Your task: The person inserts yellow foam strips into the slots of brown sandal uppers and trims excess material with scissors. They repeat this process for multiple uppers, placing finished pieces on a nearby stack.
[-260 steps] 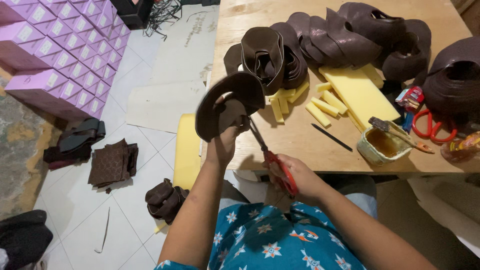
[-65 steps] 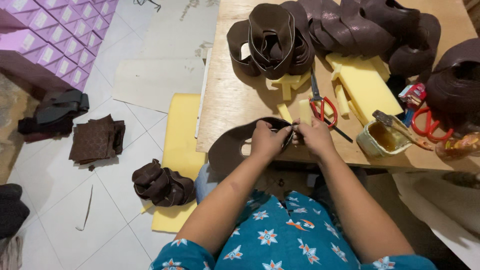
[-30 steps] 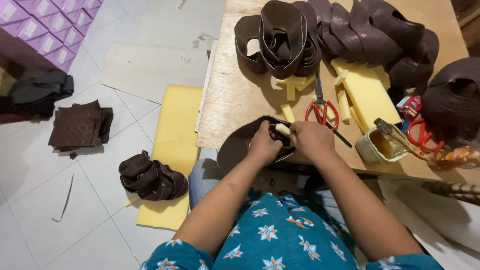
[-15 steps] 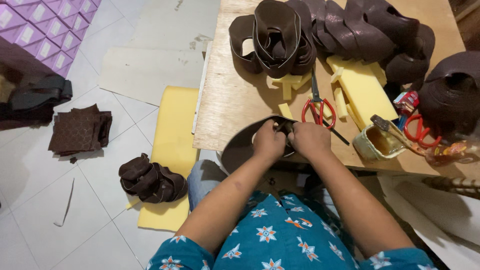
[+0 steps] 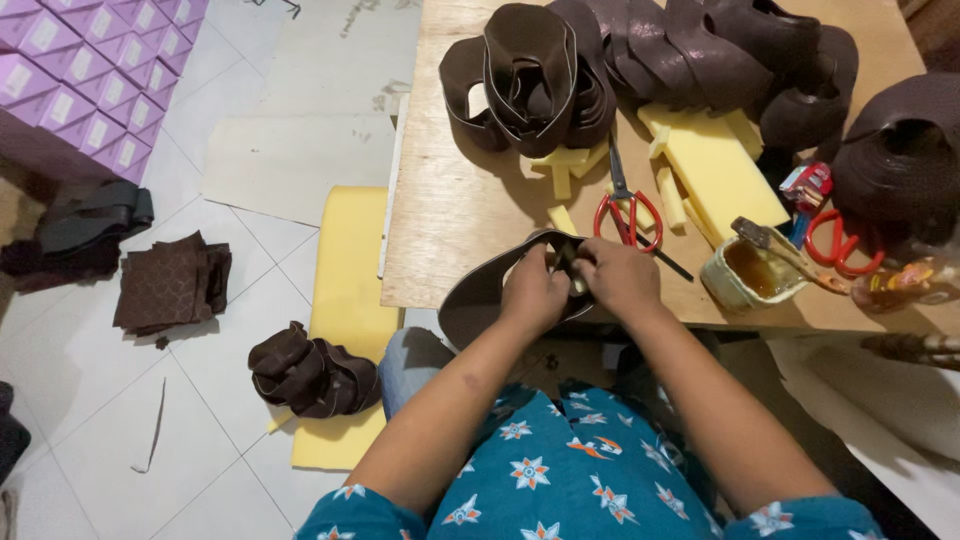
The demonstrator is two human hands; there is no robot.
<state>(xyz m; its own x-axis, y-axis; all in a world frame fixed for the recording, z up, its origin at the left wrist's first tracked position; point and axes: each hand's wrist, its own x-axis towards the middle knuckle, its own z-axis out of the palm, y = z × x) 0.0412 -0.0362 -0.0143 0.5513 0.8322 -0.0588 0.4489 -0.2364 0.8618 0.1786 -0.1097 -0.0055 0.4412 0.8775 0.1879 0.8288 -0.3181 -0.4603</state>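
My left hand (image 5: 533, 293) and my right hand (image 5: 617, 280) meet at the near edge of the wooden table (image 5: 450, 200). Together they pinch a curved dark brown leather piece (image 5: 478, 296) that hangs over the table's edge. A small yellow foam bit shows between the fingers. Red-handled scissors (image 5: 628, 212) lie on the table just beyond my right hand. A small yellow foam strip (image 5: 561, 218) rests beyond my left hand.
Stacked dark brown leather pieces (image 5: 640, 60) and yellow foam blocks (image 5: 715, 170) fill the table's far side. An open glue tin with a brush (image 5: 748, 270) stands right of my hands. On the floor lie a yellow foam sheet (image 5: 345, 300), brown scraps (image 5: 310, 370) and purple boxes (image 5: 90, 70).
About nine seconds ago my right hand held the scissors and my left hand the leather piece, below the table. The scissors now lie on the table and both hands grip the piece.
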